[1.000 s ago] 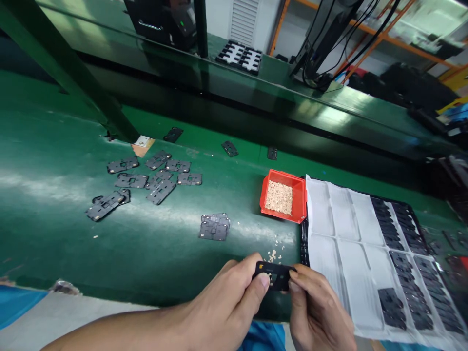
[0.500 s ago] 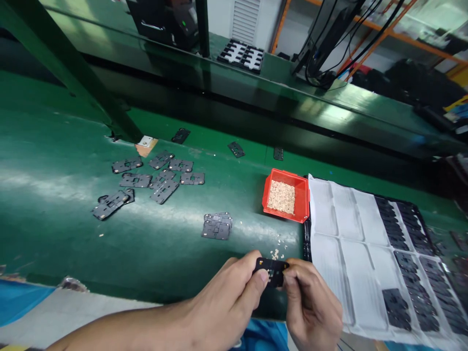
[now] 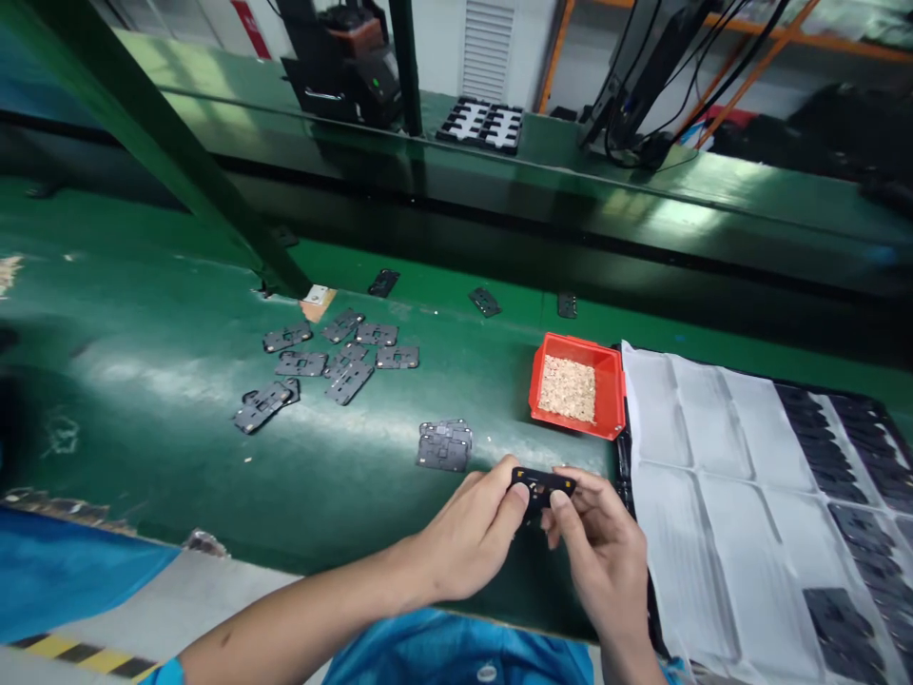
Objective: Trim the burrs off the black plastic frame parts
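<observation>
Head view: left hand (image 3: 471, 542) and right hand (image 3: 605, 547), each grip pinching one plate (image 3: 543, 478); were either to slacken, we judge, the plate could drop onto the desk (image 3: 342, 495).

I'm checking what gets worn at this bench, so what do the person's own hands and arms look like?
The left hand and right hand are bare, without gloves, and no watch or bracelet shows. The left forearm is uncovered down to a bright blue sleeve at the picture's lower edge.
</observation>
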### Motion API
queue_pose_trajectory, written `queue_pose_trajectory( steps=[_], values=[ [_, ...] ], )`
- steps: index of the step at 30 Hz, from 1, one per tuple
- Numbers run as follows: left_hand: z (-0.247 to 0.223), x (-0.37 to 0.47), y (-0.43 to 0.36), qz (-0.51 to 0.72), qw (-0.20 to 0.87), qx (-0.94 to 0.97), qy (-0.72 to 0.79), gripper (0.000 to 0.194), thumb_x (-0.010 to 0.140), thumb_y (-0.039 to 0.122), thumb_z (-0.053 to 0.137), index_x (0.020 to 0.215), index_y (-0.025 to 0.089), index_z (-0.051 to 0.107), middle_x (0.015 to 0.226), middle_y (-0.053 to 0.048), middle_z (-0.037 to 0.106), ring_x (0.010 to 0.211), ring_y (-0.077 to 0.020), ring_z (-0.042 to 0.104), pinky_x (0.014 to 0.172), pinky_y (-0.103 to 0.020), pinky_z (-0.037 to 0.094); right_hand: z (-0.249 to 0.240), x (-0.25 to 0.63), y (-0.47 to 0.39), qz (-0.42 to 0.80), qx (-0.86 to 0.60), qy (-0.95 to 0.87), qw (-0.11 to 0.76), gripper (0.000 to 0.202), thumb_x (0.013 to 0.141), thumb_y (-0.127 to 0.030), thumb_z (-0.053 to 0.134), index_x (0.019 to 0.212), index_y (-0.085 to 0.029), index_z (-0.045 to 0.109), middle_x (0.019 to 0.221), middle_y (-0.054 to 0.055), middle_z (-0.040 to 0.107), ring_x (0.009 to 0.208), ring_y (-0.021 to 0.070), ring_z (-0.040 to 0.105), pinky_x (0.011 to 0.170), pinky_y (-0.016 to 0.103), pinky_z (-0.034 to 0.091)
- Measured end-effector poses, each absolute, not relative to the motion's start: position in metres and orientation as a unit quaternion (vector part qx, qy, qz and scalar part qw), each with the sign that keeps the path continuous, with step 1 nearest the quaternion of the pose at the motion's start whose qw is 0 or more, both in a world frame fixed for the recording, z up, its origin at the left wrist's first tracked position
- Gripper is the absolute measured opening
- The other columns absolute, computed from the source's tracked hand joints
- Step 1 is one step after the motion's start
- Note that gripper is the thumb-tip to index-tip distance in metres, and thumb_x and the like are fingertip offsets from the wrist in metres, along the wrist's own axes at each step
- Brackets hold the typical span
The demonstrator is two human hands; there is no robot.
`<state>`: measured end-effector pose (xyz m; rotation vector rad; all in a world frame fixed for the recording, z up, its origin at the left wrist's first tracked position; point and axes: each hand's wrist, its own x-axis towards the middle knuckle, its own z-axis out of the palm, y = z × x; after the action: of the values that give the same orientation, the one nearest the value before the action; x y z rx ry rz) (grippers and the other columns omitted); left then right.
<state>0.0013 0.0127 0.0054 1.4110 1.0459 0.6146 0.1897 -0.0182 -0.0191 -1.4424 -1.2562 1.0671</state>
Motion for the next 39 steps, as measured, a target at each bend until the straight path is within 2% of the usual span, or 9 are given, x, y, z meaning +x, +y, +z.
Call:
queue_pose_trajectory(
  steps=[6, 11, 15, 26, 28, 31, 34, 37, 39],
  values=[
    [-0.001, 0.001, 0.011, 0.29, 0.569, 0.611, 0.467, 0.027, 0.112, 0.03, 0.032, 0.094, 0.022, 0.051, 0.07, 0.004, 0.049, 0.063, -0.0159, 0.05, 0.064, -0.028, 0.04, -0.023, 0.187, -0.019, 0.401, -0.597, -0.516, 0.465, 0.02, 0.104, -0.038, 0.069, 0.107, -0.02, 0.076, 0.061, -0.003, 0.064, 0.047, 0.0123, 0.06, 0.047, 0.021, 0.051],
    [-0.004, 0.004, 0.013, 0.3, 0.559, 0.625, 0.456, 0.025, 0.11, 0.027, 0.033, 0.094, 0.022, 0.051, 0.07, 0.003, 0.051, 0.063, -0.0157, 0.051, 0.063, -0.027, 0.041, -0.023, 0.184, -0.017, 0.395, -0.599, -0.505, 0.48, 0.022, 0.102, -0.04, 0.072, 0.102, -0.019, 0.079, 0.064, -0.001, 0.066, 0.046, 0.012, 0.059, 0.045, 0.021, 0.05],
    [-0.006, 0.006, 0.014, 0.326, 0.57, 0.616, 0.436, 0.026, 0.112, 0.031, 0.032, 0.094, 0.022, 0.048, 0.065, 0.006, 0.045, 0.056, -0.0138, 0.046, 0.06, -0.026, 0.039, -0.024, 0.185, -0.019, 0.394, -0.599, -0.494, 0.491, 0.022, 0.1, -0.04, 0.074, 0.102, -0.019, 0.08, 0.067, 0.0, 0.069, 0.047, 0.0118, 0.059, 0.044, 0.021, 0.05],
    [-0.007, 0.017, -0.003, 0.376, 0.582, 0.548, 0.469, 0.036, 0.115, 0.041, 0.032, 0.089, 0.022, 0.047, 0.065, 0.006, 0.042, 0.056, -0.0123, 0.042, 0.059, -0.025, 0.034, -0.024, 0.193, -0.024, 0.398, -0.583, -0.526, 0.475, 0.019, 0.101, -0.037, 0.074, 0.105, -0.02, 0.081, 0.07, 0.0, 0.071, 0.048, 0.0115, 0.061, 0.047, 0.02, 0.054],
    [-0.008, 0.019, -0.006, 0.391, 0.595, 0.509, 0.484, 0.037, 0.113, 0.042, 0.034, 0.085, 0.022, 0.046, 0.064, 0.006, 0.042, 0.057, -0.0122, 0.041, 0.058, -0.025, 0.033, -0.025, 0.193, -0.029, 0.384, -0.573, -0.548, 0.473, 0.017, 0.102, -0.034, 0.072, 0.107, -0.02, 0.081, 0.076, 0.002, 0.075, 0.053, 0.0137, 0.067, 0.051, 0.022, 0.058],
    [-0.008, 0.022, -0.01, 0.396, 0.63, 0.429, 0.513, 0.034, 0.109, 0.038, 0.038, 0.081, 0.021, 0.047, 0.068, 0.003, 0.048, 0.062, -0.0129, 0.043, 0.057, -0.023, 0.035, -0.03, 0.191, -0.037, 0.353, -0.55, -0.595, 0.469, 0.015, 0.102, -0.027, 0.071, 0.113, -0.021, 0.08, 0.097, 0.007, 0.082, 0.075, 0.02, 0.079, 0.067, 0.027, 0.066],
    [-0.006, 0.024, -0.015, 0.403, 0.648, 0.363, 0.534, 0.032, 0.105, 0.034, 0.04, 0.076, 0.021, 0.045, 0.069, 0.003, 0.045, 0.064, -0.0127, 0.041, 0.056, -0.022, 0.034, -0.035, 0.19, -0.042, 0.333, -0.527, -0.624, 0.472, 0.018, 0.101, -0.022, 0.07, 0.117, -0.022, 0.079, 0.105, 0.008, 0.083, 0.085, 0.0219, 0.082, 0.077, 0.03, 0.067],
    [-0.002, 0.022, -0.022, 0.409, 0.663, 0.35, 0.52, 0.035, 0.108, 0.039, 0.04, 0.077, 0.022, 0.041, 0.066, 0.006, 0.036, 0.059, -0.0108, 0.034, 0.055, -0.021, 0.032, -0.033, 0.189, -0.043, 0.358, -0.545, -0.597, 0.468, 0.018, 0.102, -0.028, 0.07, 0.116, -0.022, 0.079, 0.095, 0.005, 0.081, 0.069, 0.0173, 0.078, 0.065, 0.025, 0.066],
    [0.0, 0.019, -0.027, 0.396, 0.678, 0.377, 0.491, 0.035, 0.11, 0.043, 0.04, 0.082, 0.022, 0.043, 0.067, 0.007, 0.036, 0.058, -0.0102, 0.033, 0.056, -0.021, 0.033, -0.03, 0.189, -0.044, 0.39, -0.563, -0.562, 0.464, 0.019, 0.102, -0.033, 0.072, 0.116, -0.022, 0.08, 0.085, 0.003, 0.078, 0.056, 0.0135, 0.071, 0.055, 0.021, 0.062]
  ],
)
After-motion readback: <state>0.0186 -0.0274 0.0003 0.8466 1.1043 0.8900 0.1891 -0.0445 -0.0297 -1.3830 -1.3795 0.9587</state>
